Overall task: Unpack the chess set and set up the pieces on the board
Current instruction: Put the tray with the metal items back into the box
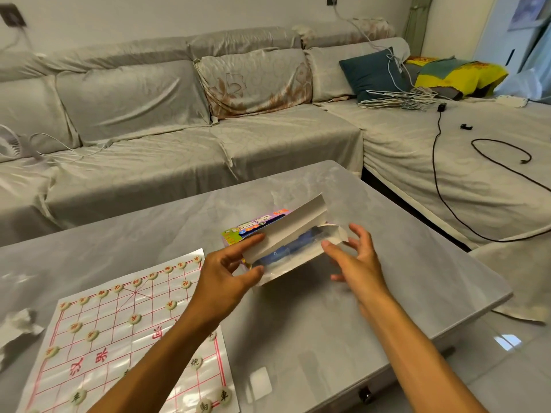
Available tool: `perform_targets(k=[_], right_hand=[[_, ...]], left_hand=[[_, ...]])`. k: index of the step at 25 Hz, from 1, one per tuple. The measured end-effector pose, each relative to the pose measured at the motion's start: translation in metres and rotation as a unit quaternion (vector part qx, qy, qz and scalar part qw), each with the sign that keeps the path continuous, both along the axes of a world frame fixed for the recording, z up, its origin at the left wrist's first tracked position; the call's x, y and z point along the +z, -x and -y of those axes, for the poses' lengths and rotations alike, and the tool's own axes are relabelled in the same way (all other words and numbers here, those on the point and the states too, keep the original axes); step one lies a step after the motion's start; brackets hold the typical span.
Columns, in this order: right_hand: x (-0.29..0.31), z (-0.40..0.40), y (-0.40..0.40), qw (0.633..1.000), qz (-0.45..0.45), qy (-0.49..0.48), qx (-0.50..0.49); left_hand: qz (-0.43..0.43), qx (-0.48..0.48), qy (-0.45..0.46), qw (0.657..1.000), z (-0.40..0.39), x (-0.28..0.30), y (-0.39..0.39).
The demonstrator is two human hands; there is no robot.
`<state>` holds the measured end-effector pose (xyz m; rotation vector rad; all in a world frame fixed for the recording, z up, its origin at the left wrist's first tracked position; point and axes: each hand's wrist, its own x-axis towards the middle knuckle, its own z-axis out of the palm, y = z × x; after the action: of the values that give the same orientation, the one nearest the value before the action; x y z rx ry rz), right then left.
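Hands (298, 263) at open box (286, 242)

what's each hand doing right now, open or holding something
Left hand: pinches the near end of the open box.
Right hand: open, fingers spread beside the box's far end, holding nothing.

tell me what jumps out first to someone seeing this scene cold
The two hands at centre draw the eye: the left hand grips the end of an opened colourful box, while the right hand hovers spread by its flap. At lower left a paper chess board lies on the grey table, round pieces already placed.
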<state>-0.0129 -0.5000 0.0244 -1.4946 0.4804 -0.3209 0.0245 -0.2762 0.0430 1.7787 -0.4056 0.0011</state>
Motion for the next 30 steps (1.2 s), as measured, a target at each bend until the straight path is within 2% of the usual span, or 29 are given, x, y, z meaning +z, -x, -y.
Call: perform_targets(k=[2, 4, 6, 10, 12, 14, 16, 18, 23, 26, 30], right_hand=[[0.007, 0.004, -0.001, 0.996, 0.079, -0.041, 0.033], [0.015, 0.002, -0.001, 0.987, 0.118, -0.097, 0.056], [0.022, -0.003, 0.000, 0.978, 0.140, -0.141, 0.067], [0.034, -0.008, 0.003, 0.967, 0.179, -0.159, 0.085], [0.038, -0.012, 0.003, 0.964, 0.187, -0.173, 0.083], [0.042, -0.018, 0.001, 0.960, 0.187, -0.194, 0.074], [0.044, -0.024, -0.001, 0.958, 0.184, -0.211, 0.062], [0.044, -0.027, -0.003, 0.958, 0.185, -0.209, 0.063], [0.044, -0.031, -0.011, 0.961, 0.188, -0.183, 0.085], [0.046, -0.031, -0.013, 0.965, 0.176, -0.152, 0.120], [0.048, -0.031, -0.013, 0.956, 0.196, -0.160, 0.146]], left_hand=[[0.009, 0.016, -0.008, 1.000, -0.007, 0.010, 0.000], [0.011, 0.012, -0.019, 1.000, -0.016, 0.020, 0.000], [0.001, -0.025, -0.008, 1.000, -0.028, 0.029, -0.001], [-0.019, -0.116, -0.004, 0.993, -0.053, 0.040, -0.003], [-0.052, -0.155, 0.027, 0.986, -0.057, 0.043, -0.003], [-0.076, -0.173, 0.099, 0.977, -0.060, 0.046, -0.003], [-0.079, -0.157, 0.174, 0.969, -0.059, 0.048, -0.002], [-0.068, -0.123, 0.203, 0.969, -0.058, 0.045, -0.002], [-0.019, -0.037, 0.184, 0.982, -0.054, 0.039, -0.007], [-0.004, -0.023, 0.191, 0.981, -0.054, 0.038, -0.009], [0.014, -0.015, 0.140, 0.990, -0.054, 0.036, -0.012]])
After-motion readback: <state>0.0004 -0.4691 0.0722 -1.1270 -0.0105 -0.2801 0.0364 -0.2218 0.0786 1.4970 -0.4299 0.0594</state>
